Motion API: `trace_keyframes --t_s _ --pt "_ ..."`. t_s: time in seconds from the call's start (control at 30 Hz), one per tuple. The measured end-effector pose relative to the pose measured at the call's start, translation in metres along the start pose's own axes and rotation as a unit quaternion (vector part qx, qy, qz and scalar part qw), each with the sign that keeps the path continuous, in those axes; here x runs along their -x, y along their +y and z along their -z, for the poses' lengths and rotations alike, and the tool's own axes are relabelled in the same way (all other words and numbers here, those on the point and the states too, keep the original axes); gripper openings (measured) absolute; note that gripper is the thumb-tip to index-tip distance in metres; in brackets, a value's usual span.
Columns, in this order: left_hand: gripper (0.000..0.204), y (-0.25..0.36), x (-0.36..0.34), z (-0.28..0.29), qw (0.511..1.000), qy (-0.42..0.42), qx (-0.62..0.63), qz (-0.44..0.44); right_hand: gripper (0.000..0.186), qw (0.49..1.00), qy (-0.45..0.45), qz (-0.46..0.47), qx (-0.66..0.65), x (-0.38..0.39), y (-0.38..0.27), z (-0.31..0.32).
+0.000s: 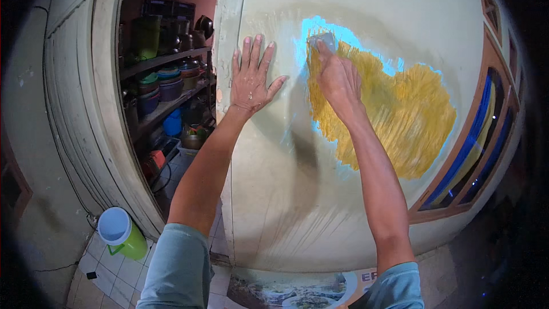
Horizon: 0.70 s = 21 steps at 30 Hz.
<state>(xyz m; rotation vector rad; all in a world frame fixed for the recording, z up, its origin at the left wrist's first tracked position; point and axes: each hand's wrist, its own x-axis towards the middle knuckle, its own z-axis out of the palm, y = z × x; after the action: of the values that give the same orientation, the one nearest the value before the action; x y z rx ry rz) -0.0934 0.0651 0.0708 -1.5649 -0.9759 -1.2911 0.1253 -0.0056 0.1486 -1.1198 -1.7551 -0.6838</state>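
My left hand lies flat against the pale wall, fingers spread, close to the door frame. In my right hand is a scraper, its flat blade pressed to the wall at the upper left of a large ochre patch. Streaks run through this patch, and its ragged border shows bright blue. The paint around it is greyish cream, with a darker, damp-looking area above. My right fingers partly cover the scraper's handle.
Left of the wall is a doorway with shelves of pots and basins. A green bucket stands on the tiled floor. To the right is a wood-framed window. A printed banner lies at the wall's foot.
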Motion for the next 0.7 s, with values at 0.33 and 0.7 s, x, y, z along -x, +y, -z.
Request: trace_keyframes --t_s 0.33,0.7 --pt "0.085 -0.008 0.003 -0.004 1.0 0.013 -0.003 0.0 0.064 0.999 -0.013 -0.035 0.026 0.009 -0.003 -0.008" --pt "0.085 -0.005 0.001 -0.002 1.0 0.023 0.015 -0.002 0.062 0.999 0.031 -0.021 0.003 0.029 0.017 -0.026"
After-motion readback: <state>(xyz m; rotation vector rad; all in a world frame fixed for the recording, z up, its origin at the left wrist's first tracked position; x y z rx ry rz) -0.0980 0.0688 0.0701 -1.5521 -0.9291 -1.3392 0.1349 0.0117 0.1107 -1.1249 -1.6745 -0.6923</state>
